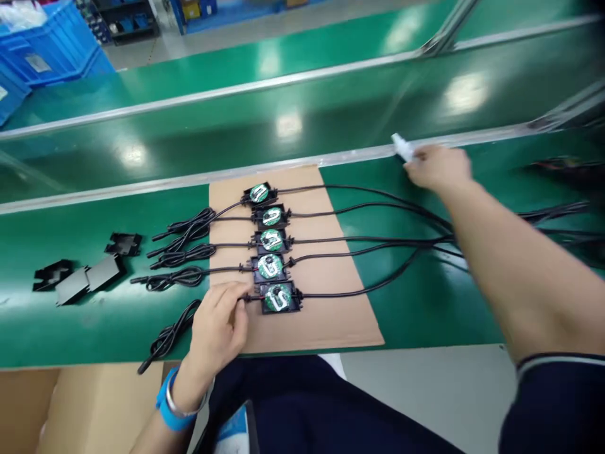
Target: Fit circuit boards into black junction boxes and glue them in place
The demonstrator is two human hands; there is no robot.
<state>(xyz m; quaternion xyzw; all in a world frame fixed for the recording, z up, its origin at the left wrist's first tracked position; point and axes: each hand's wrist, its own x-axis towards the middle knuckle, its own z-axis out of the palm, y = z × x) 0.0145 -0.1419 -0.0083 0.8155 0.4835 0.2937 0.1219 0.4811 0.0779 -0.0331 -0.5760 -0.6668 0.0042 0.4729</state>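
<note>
Several open black plastic housings (278,297) lie in a column, each with a round green circuit board (270,267) that carries a white squiggle of paste. Black cables (338,294) run out of both sides of them. At the nearest housing, my left hand (218,325) pinches the black cable just where it enters on the left. My right hand (439,167) reaches to the back right of the bench, closed around a small white tube (401,147). That tube is blurred, and part of it is hidden by my fingers.
Under the housings lies a cardboard sheet (331,328) on the green bench (94,334). Loose black covers (104,272) and bundled cable ends (174,277) are at left. A metal rail (189,183) edges the back. Blue crates (51,44) stand far left.
</note>
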